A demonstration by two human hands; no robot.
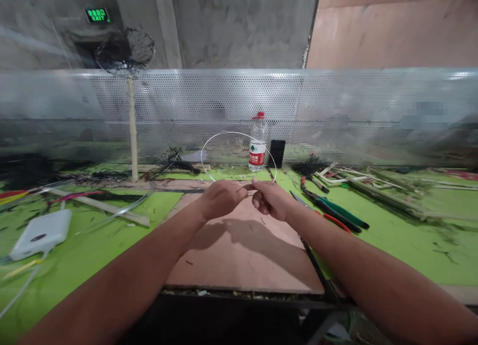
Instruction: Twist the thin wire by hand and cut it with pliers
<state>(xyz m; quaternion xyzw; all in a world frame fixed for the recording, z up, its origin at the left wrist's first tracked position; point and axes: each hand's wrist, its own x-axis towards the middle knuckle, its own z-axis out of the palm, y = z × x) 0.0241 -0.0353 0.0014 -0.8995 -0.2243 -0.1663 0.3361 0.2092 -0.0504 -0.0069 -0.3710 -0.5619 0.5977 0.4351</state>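
Observation:
My left hand and my right hand meet above a wooden board. Fingers of both are closed around a thin pale wire loop, which arches up behind them in front of a water bottle. Where the wire passes between the fingertips is mostly hidden. A shadow of both hands falls on the board, with a few short dark bits lying on it.
Pliers and scissors lie at the right, near cut green stalks. A phone leans against the perforated metal screen. A white power bank and a bamboo post are at the left.

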